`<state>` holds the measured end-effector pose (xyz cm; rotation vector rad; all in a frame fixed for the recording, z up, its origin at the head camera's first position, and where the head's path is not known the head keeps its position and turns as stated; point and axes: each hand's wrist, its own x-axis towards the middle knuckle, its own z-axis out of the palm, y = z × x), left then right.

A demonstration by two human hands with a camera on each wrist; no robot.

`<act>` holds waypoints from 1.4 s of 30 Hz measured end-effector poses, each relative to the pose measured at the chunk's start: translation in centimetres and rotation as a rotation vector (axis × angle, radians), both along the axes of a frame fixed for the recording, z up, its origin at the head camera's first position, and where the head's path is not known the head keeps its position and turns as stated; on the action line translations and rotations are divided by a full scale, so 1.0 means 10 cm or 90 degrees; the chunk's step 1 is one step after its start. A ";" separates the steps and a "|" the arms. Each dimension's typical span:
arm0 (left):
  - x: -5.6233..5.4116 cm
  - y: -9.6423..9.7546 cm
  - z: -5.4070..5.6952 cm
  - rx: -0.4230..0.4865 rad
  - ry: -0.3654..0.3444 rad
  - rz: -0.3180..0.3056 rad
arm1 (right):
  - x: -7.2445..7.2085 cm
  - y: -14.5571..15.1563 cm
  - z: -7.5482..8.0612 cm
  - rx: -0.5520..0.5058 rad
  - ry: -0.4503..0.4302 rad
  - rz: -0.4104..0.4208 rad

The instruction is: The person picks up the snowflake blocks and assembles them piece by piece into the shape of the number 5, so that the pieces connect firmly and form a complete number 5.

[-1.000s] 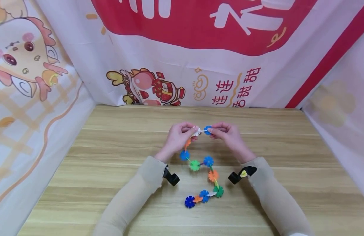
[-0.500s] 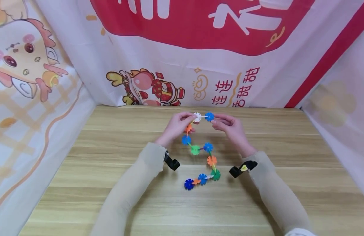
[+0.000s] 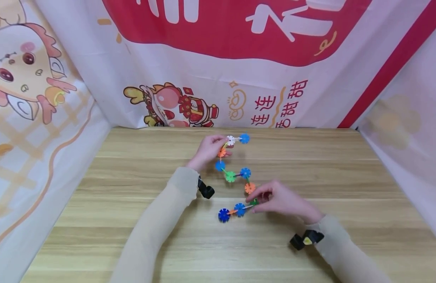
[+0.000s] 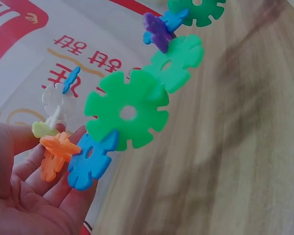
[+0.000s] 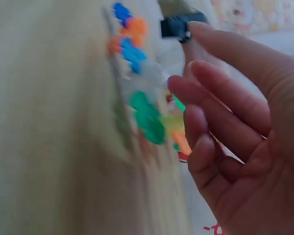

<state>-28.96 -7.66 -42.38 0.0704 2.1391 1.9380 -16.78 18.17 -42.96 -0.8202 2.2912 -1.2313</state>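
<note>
A chain of interlocking plastic snowflake discs in several colours winds in an S shape over the table. With thumb and fingers my left hand (image 3: 209, 151) grips its far end near the white snowflake disc (image 3: 230, 140). Past that disc sticks out a blue disc (image 3: 244, 138). The left wrist view shows an orange disc (image 4: 59, 147) by the fingers and a big light green disc (image 4: 103, 105) beyond. My right hand (image 3: 283, 200), fingers loosely bent, is beside the dark green disc (image 5: 148, 120); a gap shows between them in the right wrist view. A dark blue disc (image 3: 223, 215) ends the near side.
The wood-grain table (image 3: 133, 232) extends around the chain. A printed cloth (image 3: 203, 70) hangs behind its back edge, with more cloth at both sides. Black wrist cameras (image 3: 206, 190) are strapped over the beige sleeves.
The whole chain first slid away from the person, toward the back cloth. My right hand then let go of the far blue disc and came back toward the dark green one. The left hand keeps its grip.
</note>
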 end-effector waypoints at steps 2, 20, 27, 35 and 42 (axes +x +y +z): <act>-0.01 -0.01 -0.03 -0.007 -0.003 0.006 | 0.06 -0.03 -0.03 0.027 0.025 0.010; -0.02 -0.03 -0.17 0.004 -0.006 0.007 | 0.14 -0.03 0.23 0.024 0.125 -0.048; 0.05 -0.06 -0.20 0.012 -0.004 -0.017 | 0.14 -0.01 0.53 -0.029 0.168 -0.031; 0.13 -0.05 -0.27 0.004 -0.002 -0.055 | 0.09 0.00 0.71 -0.123 0.167 -0.002; 0.29 -0.05 -0.29 -0.018 0.013 -0.073 | 0.06 -0.01 0.89 -0.171 0.165 -0.017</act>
